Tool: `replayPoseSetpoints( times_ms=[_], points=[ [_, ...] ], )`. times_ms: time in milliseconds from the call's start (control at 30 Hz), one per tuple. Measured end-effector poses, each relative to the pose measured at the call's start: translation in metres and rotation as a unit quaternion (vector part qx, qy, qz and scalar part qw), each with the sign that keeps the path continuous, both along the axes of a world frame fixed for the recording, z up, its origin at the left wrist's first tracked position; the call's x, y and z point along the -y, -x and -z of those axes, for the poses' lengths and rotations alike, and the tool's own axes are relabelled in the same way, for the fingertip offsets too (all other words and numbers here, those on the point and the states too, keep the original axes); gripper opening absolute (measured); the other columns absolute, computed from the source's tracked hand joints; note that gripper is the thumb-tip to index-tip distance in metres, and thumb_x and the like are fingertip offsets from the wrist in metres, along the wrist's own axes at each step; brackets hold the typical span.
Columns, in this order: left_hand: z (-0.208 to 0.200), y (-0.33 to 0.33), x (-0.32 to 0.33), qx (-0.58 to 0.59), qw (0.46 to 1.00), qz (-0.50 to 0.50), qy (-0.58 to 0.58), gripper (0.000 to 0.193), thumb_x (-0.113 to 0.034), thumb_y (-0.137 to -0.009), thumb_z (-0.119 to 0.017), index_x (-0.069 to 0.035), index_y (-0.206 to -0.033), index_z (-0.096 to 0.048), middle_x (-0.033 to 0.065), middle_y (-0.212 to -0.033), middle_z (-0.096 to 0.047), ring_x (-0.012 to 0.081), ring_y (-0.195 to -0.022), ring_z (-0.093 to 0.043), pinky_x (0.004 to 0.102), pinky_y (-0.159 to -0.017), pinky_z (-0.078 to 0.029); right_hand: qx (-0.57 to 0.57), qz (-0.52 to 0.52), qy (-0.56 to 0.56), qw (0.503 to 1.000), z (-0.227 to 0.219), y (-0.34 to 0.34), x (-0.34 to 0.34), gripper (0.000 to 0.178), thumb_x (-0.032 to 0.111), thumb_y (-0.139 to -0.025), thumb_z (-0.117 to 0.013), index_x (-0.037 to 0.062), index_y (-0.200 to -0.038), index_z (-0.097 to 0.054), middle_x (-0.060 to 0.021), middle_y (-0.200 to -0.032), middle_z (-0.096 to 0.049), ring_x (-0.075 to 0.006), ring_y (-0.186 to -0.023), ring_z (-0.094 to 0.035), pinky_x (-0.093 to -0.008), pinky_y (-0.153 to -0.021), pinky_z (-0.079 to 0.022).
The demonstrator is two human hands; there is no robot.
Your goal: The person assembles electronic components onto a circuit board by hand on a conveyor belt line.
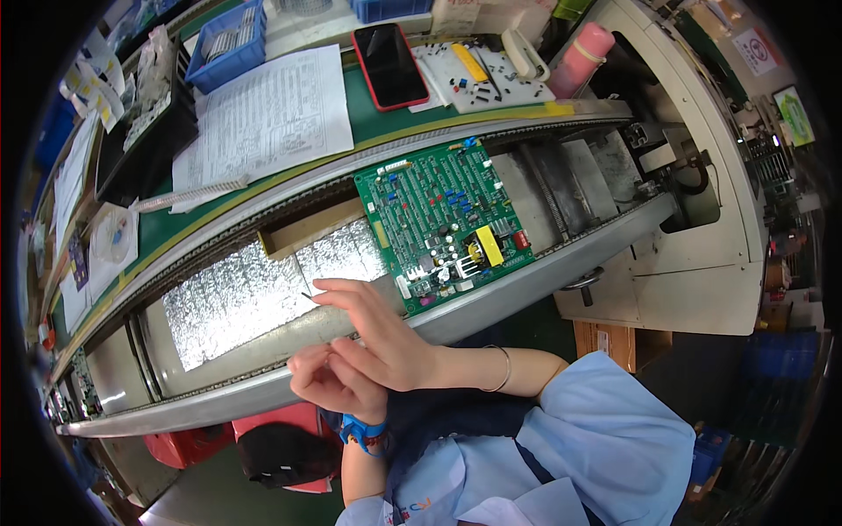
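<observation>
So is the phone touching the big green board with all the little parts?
Apart. The head view shows a strip of green bench between the phone and the green board.

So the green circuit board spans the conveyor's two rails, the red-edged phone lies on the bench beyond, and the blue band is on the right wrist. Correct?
One slip: the blue band is on the wrist of the left hand, not the right; the head view shows it. The green circuit board and red-edged phone are as you say.
</observation>
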State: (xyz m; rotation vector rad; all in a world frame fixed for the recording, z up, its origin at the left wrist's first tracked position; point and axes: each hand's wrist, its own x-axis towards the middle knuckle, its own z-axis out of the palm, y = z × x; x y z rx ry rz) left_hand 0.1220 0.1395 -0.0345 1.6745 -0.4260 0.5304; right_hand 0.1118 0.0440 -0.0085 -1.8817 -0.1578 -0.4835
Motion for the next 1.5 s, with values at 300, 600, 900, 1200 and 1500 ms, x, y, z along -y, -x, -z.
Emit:
replayPoseSetpoints(
  times_ms=[300,600,900,1200,1500],
  points=[
    [0.004,0.0,-0.002,-0.067,0.995,-0.017,0.066,0.02,-0.006,-0.087,-0.043,-0.002,-0.107,-0.04,0.0109,-0.104,-0.045,0.0192,-0.089,-0.045,0.0331,-0.084,-0.035,-0.124,0.085,0.243,0.958,0.001,-0.003,-0.002,0.059,0.043,-0.092,-0.047,0.0034,-0.133,-0.036,-0.0273,-0.138,-0.03,-0.0463,-0.13,-0.026,-0.0583,-0.103,-0.023],
    [0.002,-0.004,-0.007,-0.055,0.998,-0.011,0.02,0.023,-0.004,-0.087,-0.045,-0.001,-0.11,-0.041,0.0112,-0.104,-0.045,0.0191,-0.088,-0.045,0.0302,-0.078,-0.04,-0.146,0.105,0.293,0.939,0.009,-0.004,0.002,0.061,0.049,-0.092,-0.046,0.0024,-0.13,-0.042,-0.0314,-0.135,-0.035,-0.0499,-0.129,-0.027,-0.0601,-0.102,-0.025],
    [-0.001,-0.003,-0.004,-0.067,0.998,-0.011,0.002,0.023,-0.001,-0.086,-0.043,0.0,-0.109,-0.043,0.0116,-0.103,-0.045,0.0197,-0.087,-0.047,0.0308,-0.079,-0.04,-0.155,0.126,0.31,0.929,0.007,-0.002,0.014,0.057,0.047,-0.092,-0.047,0.0023,-0.128,-0.045,-0.0312,-0.134,-0.036,-0.0501,-0.128,-0.03,-0.0601,-0.101,-0.027],
    [0.0,-0.002,-0.001,-0.077,0.997,-0.003,0.005,0.023,-0.001,-0.086,-0.042,0.0,-0.109,-0.042,0.0119,-0.102,-0.046,0.0198,-0.088,-0.047,0.0312,-0.081,-0.039,-0.17,0.165,0.333,0.913,0.007,0.008,0.045,0.054,0.042,-0.091,-0.05,0.0016,-0.126,-0.046,-0.0326,-0.132,-0.037,-0.0508,-0.126,-0.032,-0.056,-0.101,-0.031],
    [-0.001,-0.001,0.001,-0.098,0.995,-0.002,-0.001,0.02,0.001,-0.088,-0.041,0.0,-0.108,-0.043,0.0113,-0.102,-0.047,0.0186,-0.088,-0.048,0.0305,-0.08,-0.04,-0.176,0.215,0.365,0.889,0.011,0.029,0.091,0.049,0.038,-0.09,-0.054,0.0019,-0.122,-0.047,-0.0319,-0.131,-0.039,-0.051,-0.124,-0.035,-0.0545,-0.1,-0.033]
  ],
)
